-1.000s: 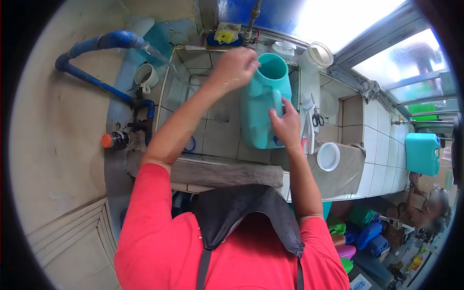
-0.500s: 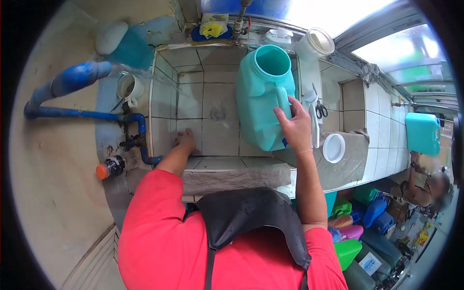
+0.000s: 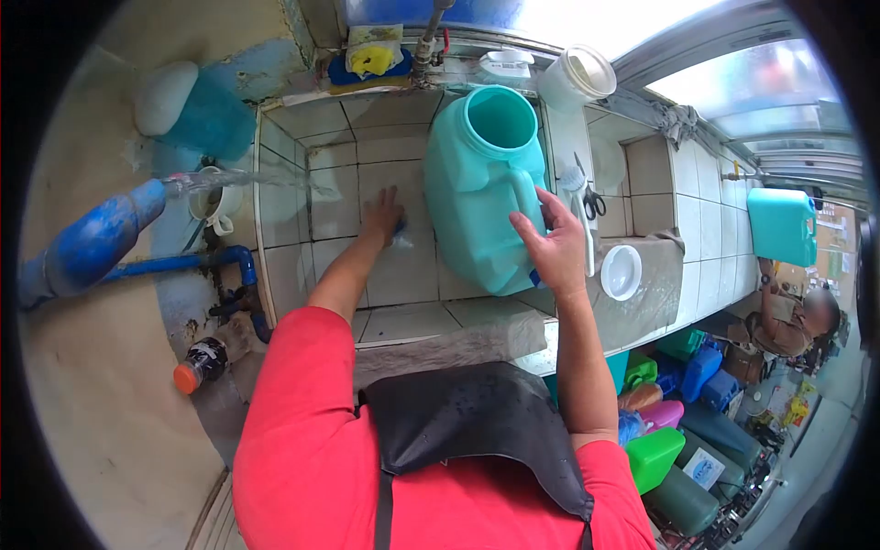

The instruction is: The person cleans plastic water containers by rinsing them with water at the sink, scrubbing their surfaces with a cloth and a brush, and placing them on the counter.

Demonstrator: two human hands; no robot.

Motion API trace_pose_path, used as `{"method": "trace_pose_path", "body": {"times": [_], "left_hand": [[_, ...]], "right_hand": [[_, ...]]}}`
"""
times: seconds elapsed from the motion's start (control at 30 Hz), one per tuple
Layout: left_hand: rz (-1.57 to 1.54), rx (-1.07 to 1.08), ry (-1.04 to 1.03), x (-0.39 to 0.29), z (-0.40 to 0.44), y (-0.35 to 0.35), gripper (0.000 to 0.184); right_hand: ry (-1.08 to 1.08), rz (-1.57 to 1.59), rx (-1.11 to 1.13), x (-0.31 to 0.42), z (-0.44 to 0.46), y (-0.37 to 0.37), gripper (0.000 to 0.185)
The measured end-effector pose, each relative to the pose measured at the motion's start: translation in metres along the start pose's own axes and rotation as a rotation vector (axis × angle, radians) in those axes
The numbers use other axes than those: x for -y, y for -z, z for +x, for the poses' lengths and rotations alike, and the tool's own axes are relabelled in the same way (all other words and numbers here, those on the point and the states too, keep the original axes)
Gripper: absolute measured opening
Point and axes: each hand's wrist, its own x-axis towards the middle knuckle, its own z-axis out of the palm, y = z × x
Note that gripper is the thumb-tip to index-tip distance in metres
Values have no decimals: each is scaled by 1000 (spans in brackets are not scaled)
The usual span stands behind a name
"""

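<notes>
A large teal plastic jug (image 3: 472, 211) with an uncapped round mouth leans in the tiled sink (image 3: 403, 275). My right hand (image 3: 557, 243) is at its handle, thumb on the near side and fingers round the far side. Down at the sink floor, my left hand (image 3: 380, 218) reaches forward, palm down. A small blue thing (image 3: 401, 225) shows at its thumb side; its kind is unclear, and part of it is hidden by the hand. From the blue pipe (image 3: 119, 225) at the left, a stream of water (image 3: 234, 179) runs into the sink.
Scissors (image 3: 595, 203), a white brush (image 3: 574, 180) and a round white lid (image 3: 621, 272) lie right of the sink. A mug (image 3: 220, 202) and an orange-capped bottle (image 3: 203, 363) stand left. Several jugs (image 3: 655, 458) and a person (image 3: 793, 325) are at far right.
My left hand has moved forward and right from the near left of the sink floor to its middle. My right hand stays at the jug's handle. The view has shifted a little.
</notes>
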Motion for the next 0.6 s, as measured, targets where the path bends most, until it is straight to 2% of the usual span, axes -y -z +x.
{"method": "trace_pose_path", "body": {"times": [0.03,0.17,0.23,0.33,0.5,0.6], "left_hand": [[-17,63,95,-5,0,-4,43],[-220,179,121,2,-2,-46,41],[-322,169,78,7,-15,-51,32],[-364,225,148,23,-21,-47,26],[-497,-20,255,58,-35,-21,19],[-542,-72,309,70,-54,39,18]], "right_hand": [[-6,18,3,0,0,0,54],[-18,33,0,1,1,-1,54],[-39,26,-2,6,2,-4,54],[-32,17,6,4,11,-8,54],[59,32,-26,-7,24,-16,52],[80,13,-1,-7,28,-14,52]]}}
